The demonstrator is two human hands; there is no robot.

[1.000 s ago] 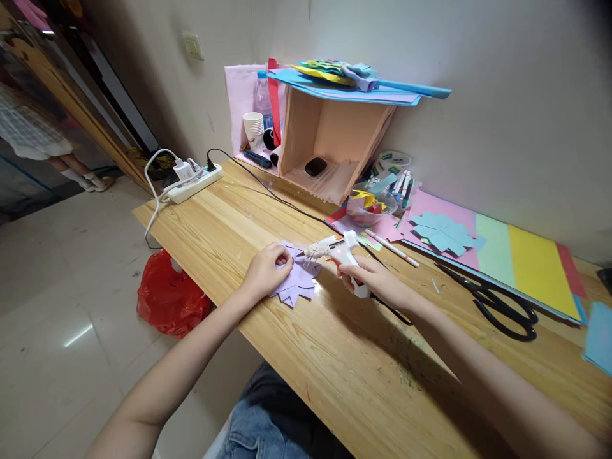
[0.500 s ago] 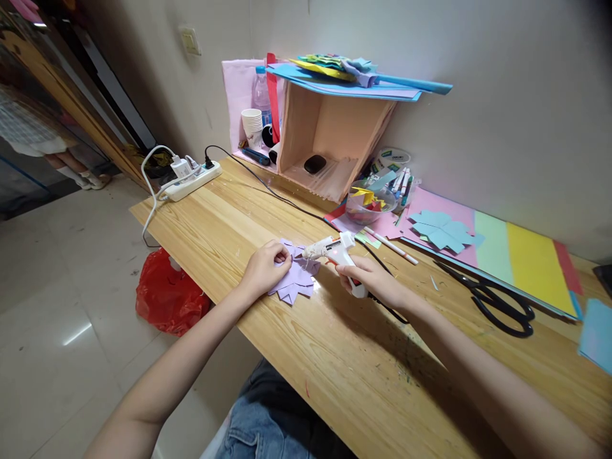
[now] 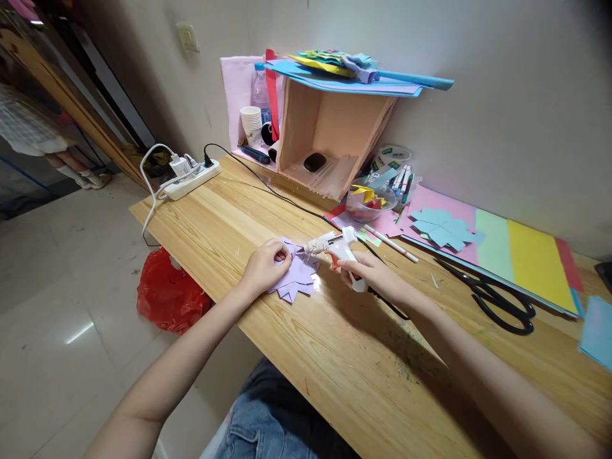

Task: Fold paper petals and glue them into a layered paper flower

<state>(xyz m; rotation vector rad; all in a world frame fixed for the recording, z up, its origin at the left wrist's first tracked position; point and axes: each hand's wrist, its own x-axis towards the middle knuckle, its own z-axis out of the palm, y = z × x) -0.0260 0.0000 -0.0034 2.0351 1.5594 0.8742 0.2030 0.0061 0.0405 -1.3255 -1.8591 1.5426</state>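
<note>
A purple paper flower [image 3: 295,280] lies on the wooden table near its front edge. My left hand [image 3: 268,264] is closed at the flower's left side, thumb and fingertips pinching part of the paper. In my right hand [image 3: 366,271] is a white glue gun [image 3: 343,250], my fingers wrapped round its handle by the orange trigger. Its nozzle points left, over the flower and close to my left fingertips. Whether the tip touches the paper I cannot tell.
Black scissors [image 3: 492,296] lie right of my right arm. Behind are colored paper sheets [image 3: 535,261], a light-blue paper flower [image 3: 442,228], a bowl [image 3: 370,207] of scraps and an open box [image 3: 335,134]. A power strip [image 3: 194,182] stands at the left; a red bag [image 3: 169,296] hangs below.
The glue gun in my right hand has risen slightly, its nozzle lifting a little away from my left fingertips. My left hand stays on the purple paper flower.
</note>
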